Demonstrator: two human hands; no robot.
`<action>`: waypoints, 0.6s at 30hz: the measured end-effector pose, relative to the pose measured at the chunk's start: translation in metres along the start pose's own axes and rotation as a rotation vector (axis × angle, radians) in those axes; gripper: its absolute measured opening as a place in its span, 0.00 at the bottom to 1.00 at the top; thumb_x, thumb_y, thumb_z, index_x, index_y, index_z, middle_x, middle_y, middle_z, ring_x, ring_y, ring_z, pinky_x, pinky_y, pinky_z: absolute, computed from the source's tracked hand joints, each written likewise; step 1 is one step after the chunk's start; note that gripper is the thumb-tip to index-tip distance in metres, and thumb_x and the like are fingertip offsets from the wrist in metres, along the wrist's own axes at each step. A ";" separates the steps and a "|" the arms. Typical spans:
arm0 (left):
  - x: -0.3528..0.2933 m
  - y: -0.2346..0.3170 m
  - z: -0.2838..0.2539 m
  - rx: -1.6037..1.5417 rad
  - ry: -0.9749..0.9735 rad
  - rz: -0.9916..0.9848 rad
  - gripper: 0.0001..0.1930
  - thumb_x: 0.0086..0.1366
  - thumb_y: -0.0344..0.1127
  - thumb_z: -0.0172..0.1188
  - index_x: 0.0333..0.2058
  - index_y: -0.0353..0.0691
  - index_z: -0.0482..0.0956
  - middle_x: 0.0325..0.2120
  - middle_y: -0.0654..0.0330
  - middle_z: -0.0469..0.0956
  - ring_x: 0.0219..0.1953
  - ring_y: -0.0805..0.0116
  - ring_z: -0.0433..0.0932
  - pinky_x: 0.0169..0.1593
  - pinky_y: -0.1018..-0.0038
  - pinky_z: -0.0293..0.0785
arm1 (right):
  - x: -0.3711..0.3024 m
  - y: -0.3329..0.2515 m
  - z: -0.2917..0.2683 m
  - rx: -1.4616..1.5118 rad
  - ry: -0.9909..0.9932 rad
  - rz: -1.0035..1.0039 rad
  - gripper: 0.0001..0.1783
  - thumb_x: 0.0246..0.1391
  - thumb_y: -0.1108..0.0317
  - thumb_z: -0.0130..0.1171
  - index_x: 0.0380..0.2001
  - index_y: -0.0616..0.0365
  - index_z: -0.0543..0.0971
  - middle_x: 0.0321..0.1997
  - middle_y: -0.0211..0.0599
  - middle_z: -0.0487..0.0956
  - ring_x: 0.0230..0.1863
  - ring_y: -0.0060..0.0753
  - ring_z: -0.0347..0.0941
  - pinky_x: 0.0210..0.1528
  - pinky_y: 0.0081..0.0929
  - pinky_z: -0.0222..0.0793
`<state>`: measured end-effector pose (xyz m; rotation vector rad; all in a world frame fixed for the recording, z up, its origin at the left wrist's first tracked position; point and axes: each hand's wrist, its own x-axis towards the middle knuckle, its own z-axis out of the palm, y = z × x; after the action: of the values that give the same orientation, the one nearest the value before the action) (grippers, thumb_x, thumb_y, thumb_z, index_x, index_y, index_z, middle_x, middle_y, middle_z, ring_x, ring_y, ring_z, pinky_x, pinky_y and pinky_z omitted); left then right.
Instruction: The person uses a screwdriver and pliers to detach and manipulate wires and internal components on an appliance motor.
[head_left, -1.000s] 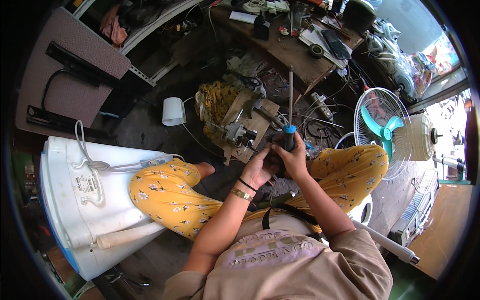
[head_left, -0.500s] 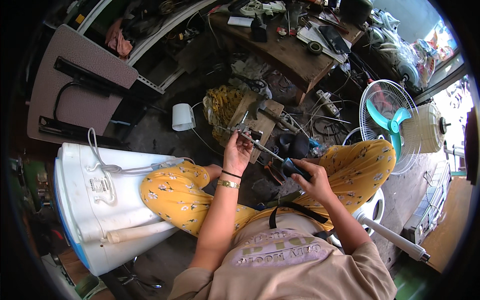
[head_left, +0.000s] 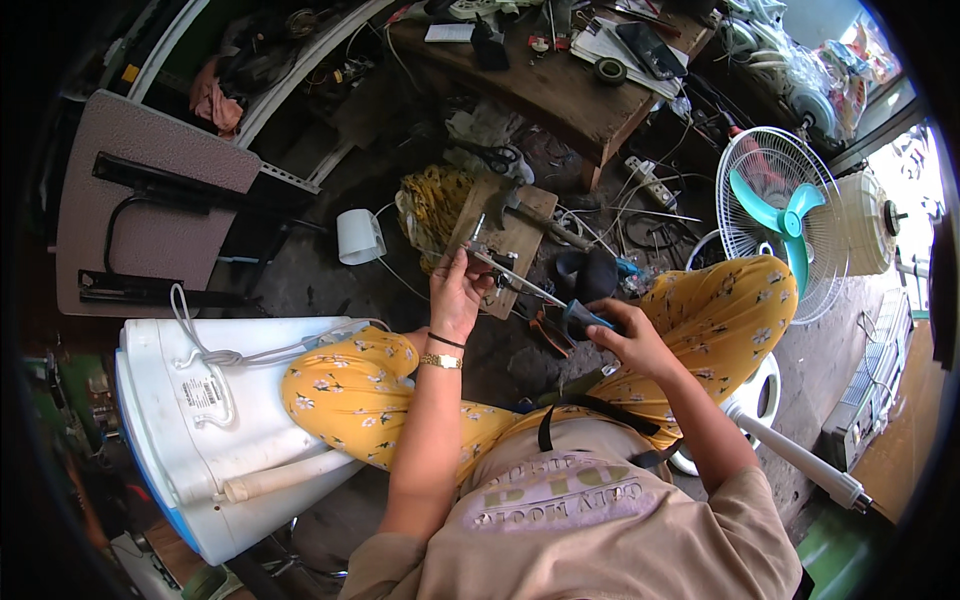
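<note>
My left hand (head_left: 457, 298) is closed around a small metal mechanism (head_left: 488, 256) with a thin shaft sticking up from it. The fingers partly cover this part, so its exact kind is hard to make out. A screwdriver (head_left: 540, 291) with a blue and black handle is in my right hand (head_left: 630, 338), its fingers around the handle. The screwdriver's shank slants up and left to the metal mechanism; whether the tip sits in a screw is too small to tell. Beyond my hands, a hammer (head_left: 552, 228) lies on a wooden board (head_left: 480, 205) on the floor.
Orange-handled pliers (head_left: 549, 334) lie below the board, a yellow stringy bundle (head_left: 428, 205) to its left. A white cylinder (head_left: 360, 237) trails a cable. A large white plastic housing (head_left: 270, 420) stands left, a fan (head_left: 780, 210) right, a cluttered wooden table (head_left: 560, 100) ahead.
The right hand's fingers have shifted and loosened a little on the screwdriver handle, which looks turned. The left hand still holds the metal mechanism. The whole view has tilted slightly.
</note>
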<state>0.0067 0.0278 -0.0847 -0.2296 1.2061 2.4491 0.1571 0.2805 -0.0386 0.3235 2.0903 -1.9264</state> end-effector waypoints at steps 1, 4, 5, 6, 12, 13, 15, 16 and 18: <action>0.001 -0.003 0.003 0.040 -0.012 -0.011 0.09 0.69 0.38 0.56 0.43 0.41 0.78 0.35 0.61 0.82 0.36 0.73 0.81 0.34 0.76 0.77 | 0.003 -0.001 -0.002 -0.018 -0.009 0.010 0.18 0.55 0.66 0.61 0.46 0.65 0.77 0.29 0.34 0.76 0.32 0.23 0.73 0.37 0.28 0.70; 0.008 -0.012 0.010 0.153 0.025 0.027 0.08 0.69 0.35 0.55 0.44 0.41 0.77 0.35 0.60 0.82 0.36 0.73 0.81 0.33 0.78 0.76 | 0.016 0.013 -0.005 -0.128 0.051 -0.177 0.18 0.55 0.63 0.64 0.45 0.63 0.76 0.35 0.41 0.80 0.38 0.29 0.76 0.44 0.30 0.71; 0.014 -0.015 0.005 0.179 0.091 0.089 0.08 0.69 0.34 0.55 0.44 0.40 0.77 0.35 0.60 0.81 0.35 0.73 0.80 0.33 0.79 0.76 | 0.020 0.013 -0.004 -0.139 0.073 -0.214 0.19 0.54 0.63 0.64 0.45 0.62 0.76 0.37 0.42 0.81 0.40 0.31 0.77 0.45 0.30 0.71; 0.020 -0.018 0.001 0.205 0.156 0.151 0.08 0.69 0.33 0.54 0.44 0.40 0.77 0.36 0.61 0.81 0.34 0.73 0.80 0.33 0.80 0.76 | 0.020 0.010 -0.007 -0.099 0.052 -0.135 0.20 0.54 0.62 0.65 0.46 0.61 0.76 0.40 0.44 0.82 0.43 0.33 0.77 0.48 0.31 0.70; 0.056 -0.032 -0.039 1.361 0.424 0.394 0.19 0.64 0.41 0.59 0.50 0.38 0.74 0.50 0.54 0.70 0.51 0.59 0.71 0.56 0.64 0.67 | 0.014 0.023 -0.024 0.088 0.096 -0.036 0.20 0.54 0.67 0.65 0.49 0.60 0.76 0.40 0.40 0.82 0.44 0.30 0.77 0.49 0.29 0.71; 0.056 -0.038 -0.034 1.436 0.473 0.205 0.23 0.61 0.52 0.60 0.52 0.48 0.73 0.55 0.49 0.64 0.57 0.46 0.64 0.61 0.55 0.59 | 0.014 0.025 -0.027 0.094 0.104 -0.004 0.20 0.54 0.67 0.65 0.50 0.60 0.76 0.40 0.40 0.82 0.44 0.29 0.77 0.49 0.29 0.71; 0.058 -0.044 -0.008 1.593 0.540 -0.120 0.26 0.60 0.54 0.60 0.54 0.53 0.71 0.58 0.49 0.59 0.60 0.42 0.58 0.62 0.50 0.57 | 0.013 0.034 -0.031 -0.017 0.170 -0.012 0.20 0.52 0.68 0.66 0.49 0.59 0.78 0.41 0.43 0.82 0.48 0.36 0.77 0.51 0.32 0.70; 0.058 -0.046 -0.008 1.595 0.515 -0.095 0.26 0.60 0.54 0.60 0.55 0.54 0.69 0.59 0.50 0.58 0.61 0.43 0.56 0.63 0.51 0.54 | 0.015 0.041 -0.032 -0.127 0.207 -0.063 0.20 0.51 0.68 0.66 0.48 0.58 0.78 0.42 0.43 0.81 0.48 0.39 0.77 0.51 0.33 0.70; 0.054 -0.051 -0.022 1.601 0.471 -0.049 0.28 0.60 0.55 0.60 0.57 0.56 0.67 0.60 0.52 0.56 0.62 0.45 0.52 0.64 0.53 0.48 | 0.014 0.047 -0.031 -0.231 0.246 -0.069 0.20 0.49 0.68 0.67 0.47 0.58 0.79 0.43 0.44 0.81 0.48 0.44 0.77 0.51 0.35 0.70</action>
<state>-0.0220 0.0530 -0.1522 -0.3091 2.7802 0.7584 0.1583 0.3154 -0.0852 0.4631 2.4848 -1.7310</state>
